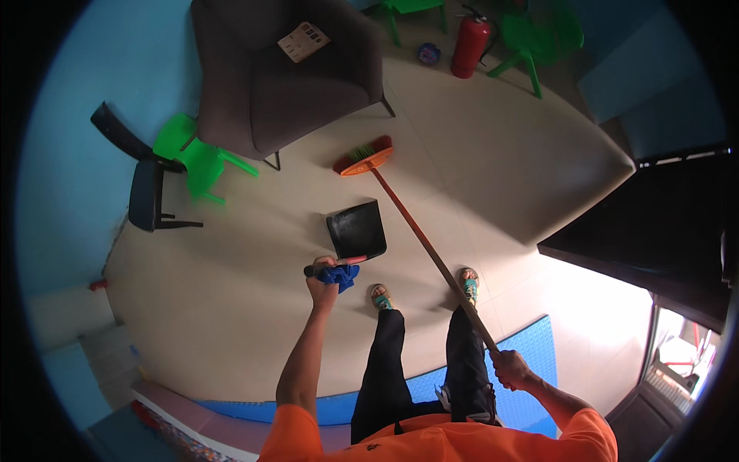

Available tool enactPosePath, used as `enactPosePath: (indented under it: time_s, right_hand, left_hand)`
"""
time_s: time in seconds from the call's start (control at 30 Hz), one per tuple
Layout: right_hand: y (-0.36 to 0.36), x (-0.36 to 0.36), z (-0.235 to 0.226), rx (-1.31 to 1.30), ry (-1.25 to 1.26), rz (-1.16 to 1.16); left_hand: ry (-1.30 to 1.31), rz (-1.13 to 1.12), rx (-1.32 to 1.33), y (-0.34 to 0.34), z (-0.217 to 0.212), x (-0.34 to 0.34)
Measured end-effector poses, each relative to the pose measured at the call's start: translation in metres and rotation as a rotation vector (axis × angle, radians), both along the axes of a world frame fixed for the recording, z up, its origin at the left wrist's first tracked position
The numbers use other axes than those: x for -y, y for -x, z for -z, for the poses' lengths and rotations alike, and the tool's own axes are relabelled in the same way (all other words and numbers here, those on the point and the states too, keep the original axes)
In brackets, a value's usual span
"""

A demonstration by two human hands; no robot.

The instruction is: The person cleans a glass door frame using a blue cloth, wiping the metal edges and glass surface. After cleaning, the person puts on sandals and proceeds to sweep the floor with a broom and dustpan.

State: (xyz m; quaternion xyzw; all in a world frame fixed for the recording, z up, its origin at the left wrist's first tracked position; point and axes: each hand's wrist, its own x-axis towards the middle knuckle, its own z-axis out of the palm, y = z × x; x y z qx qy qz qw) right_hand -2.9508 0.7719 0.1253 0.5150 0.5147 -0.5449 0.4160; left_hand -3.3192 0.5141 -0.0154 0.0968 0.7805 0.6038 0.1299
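My right hand (pixel 511 369) is wrapped round the upper end of a long broom handle. Its orange broom (pixel 362 159) with dark and green bristles rests on the floor ahead, beside the armchair. In my left hand (pixel 322 286) is the handle of a black dustpan (pixel 356 231), which hangs in front of my feet. A crumpled blue cloth (pixel 342 277) is bunched at the same hand, against the pinkish part of the handle. Whether the pan touches the floor, I cannot tell.
A dark armchair (pixel 300 96) with a printed card (pixel 304 41) stands ahead. Left of it are a green chair (pixel 188 154) and a black chair (pixel 146 196). Far right are a red fire extinguisher (pixel 470 48) and another green chair (pixel 539 42). A blue mat (pixel 531 350) lies near me.
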Motion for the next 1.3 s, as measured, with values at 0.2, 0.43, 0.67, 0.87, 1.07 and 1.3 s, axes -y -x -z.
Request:
enactPosePath:
  time_s: [0.2,0.43,0.67,0.87,1.07,1.3]
  right_hand:
    - [0.044,-0.018,-0.045,-0.109,0.122,0.250]
    - [0.160,-0.012,-0.021,-0.174,0.002,-0.005]
    - [0.253,-0.023,0.092,-0.316,-0.758,-0.882]
    - [0.201,0.041,0.043,-0.195,-0.428,-1.059]
    - [0.202,0.015,-0.140,0.016,-0.202,-0.752]
    - [0.275,-0.018,-0.088,-0.269,-0.377,-0.651]
  left_hand:
    - [-0.054,0.161,0.094,0.035,-0.025,0.014]
    - [0.010,0.179,0.014,0.072,-0.017,0.023]
    - [0.047,0.109,0.129,0.107,-0.012,0.008]
    - [0.126,0.184,-0.029,0.128,-0.002,0.019]
    - [0.016,0.111,-0.050,0.128,0.014,0.047]
    - [-0.068,0.126,0.075,0.095,-0.001,0.084]
